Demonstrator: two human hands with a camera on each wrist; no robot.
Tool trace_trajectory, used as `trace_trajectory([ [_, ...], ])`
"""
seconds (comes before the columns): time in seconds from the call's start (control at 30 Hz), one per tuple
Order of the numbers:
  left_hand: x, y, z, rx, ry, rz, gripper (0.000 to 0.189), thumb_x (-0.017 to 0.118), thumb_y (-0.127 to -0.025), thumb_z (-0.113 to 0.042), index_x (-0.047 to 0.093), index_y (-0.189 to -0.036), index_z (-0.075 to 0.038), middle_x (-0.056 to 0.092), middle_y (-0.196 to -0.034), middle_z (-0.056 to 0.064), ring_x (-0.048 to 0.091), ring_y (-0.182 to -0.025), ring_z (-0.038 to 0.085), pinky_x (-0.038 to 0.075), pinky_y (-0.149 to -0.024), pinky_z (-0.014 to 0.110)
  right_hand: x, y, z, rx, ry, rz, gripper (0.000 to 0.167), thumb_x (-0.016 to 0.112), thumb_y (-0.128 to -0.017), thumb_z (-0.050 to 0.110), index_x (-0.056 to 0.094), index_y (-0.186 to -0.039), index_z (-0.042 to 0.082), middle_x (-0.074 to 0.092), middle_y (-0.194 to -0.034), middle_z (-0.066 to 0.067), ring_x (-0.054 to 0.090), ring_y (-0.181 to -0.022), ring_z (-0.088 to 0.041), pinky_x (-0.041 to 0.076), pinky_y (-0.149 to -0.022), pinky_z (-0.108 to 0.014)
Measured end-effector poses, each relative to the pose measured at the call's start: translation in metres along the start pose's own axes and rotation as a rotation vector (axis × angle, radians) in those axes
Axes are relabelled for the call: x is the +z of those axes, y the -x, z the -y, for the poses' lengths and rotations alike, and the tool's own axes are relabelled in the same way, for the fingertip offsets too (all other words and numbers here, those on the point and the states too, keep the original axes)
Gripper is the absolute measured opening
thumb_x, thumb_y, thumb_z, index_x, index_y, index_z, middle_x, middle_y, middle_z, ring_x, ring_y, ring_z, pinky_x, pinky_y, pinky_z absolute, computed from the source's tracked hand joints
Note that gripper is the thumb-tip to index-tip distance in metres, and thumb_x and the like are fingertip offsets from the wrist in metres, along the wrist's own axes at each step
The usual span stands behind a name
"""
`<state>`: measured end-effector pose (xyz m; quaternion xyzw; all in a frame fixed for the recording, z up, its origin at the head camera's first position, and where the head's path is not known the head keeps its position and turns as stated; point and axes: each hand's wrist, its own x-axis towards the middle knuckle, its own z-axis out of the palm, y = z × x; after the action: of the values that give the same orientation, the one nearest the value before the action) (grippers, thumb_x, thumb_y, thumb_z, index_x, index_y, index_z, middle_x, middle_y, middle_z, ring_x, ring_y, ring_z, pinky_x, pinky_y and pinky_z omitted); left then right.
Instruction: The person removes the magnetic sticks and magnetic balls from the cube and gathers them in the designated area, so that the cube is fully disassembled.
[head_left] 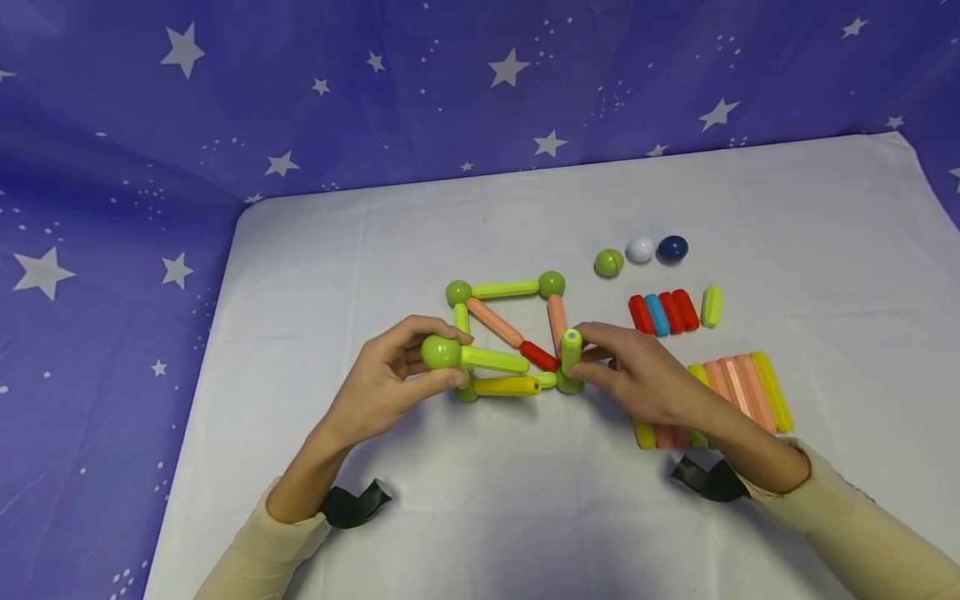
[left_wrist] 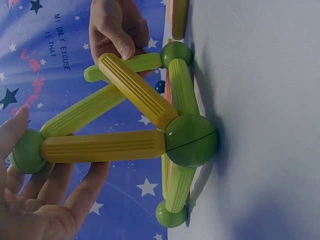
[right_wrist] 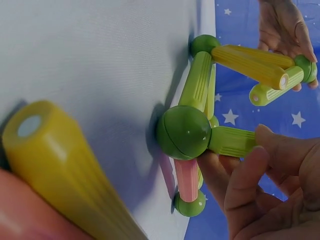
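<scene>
A frame of magnetic sticks and green balls lies on the cloth, with a salmon stick [head_left: 495,322] and a short red stick [head_left: 540,356] running across it. Raised above its front left corner ball [left_wrist: 191,141] is another green ball [head_left: 441,352], which my left hand [head_left: 390,375] grips between thumb and fingers. From that ball a light green stick [head_left: 495,360] points right, its far end free. A yellow stick [right_wrist: 250,67] slants up from the corner ball. At the front right ball [right_wrist: 183,132], my right hand [head_left: 645,375] pinches an upright light green stick [head_left: 572,350].
Behind to the right sit a loose green ball [head_left: 609,262], a white ball [head_left: 641,249] and a dark blue ball [head_left: 672,248]. Short red sticks [head_left: 681,310], a blue one [head_left: 657,314] and a green one [head_left: 712,307] lie nearer. Long sticks [head_left: 771,392] lie partly under the right forearm.
</scene>
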<state>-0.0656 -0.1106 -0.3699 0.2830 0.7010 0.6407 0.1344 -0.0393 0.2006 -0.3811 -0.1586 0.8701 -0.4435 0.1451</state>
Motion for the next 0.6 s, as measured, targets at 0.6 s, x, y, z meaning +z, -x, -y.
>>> trace_trajectory([
  [0.6,0.0,-0.001,0.001,-0.001,0.004,0.004,0.037,0.073,-0.086,0.007,0.059,-0.119,-0.002,0.063,-0.12,0.012,0.066,-0.094,0.024,0.058,-0.08,0.034,-0.013,0.014,-0.002,0.107,-0.052,-0.085,0.018,0.07,-0.094,0.02,0.063,-0.109,0.011,0.063,-0.104,-0.001,0.064,-0.106,-0.024,0.056,-0.086,-0.046],
])
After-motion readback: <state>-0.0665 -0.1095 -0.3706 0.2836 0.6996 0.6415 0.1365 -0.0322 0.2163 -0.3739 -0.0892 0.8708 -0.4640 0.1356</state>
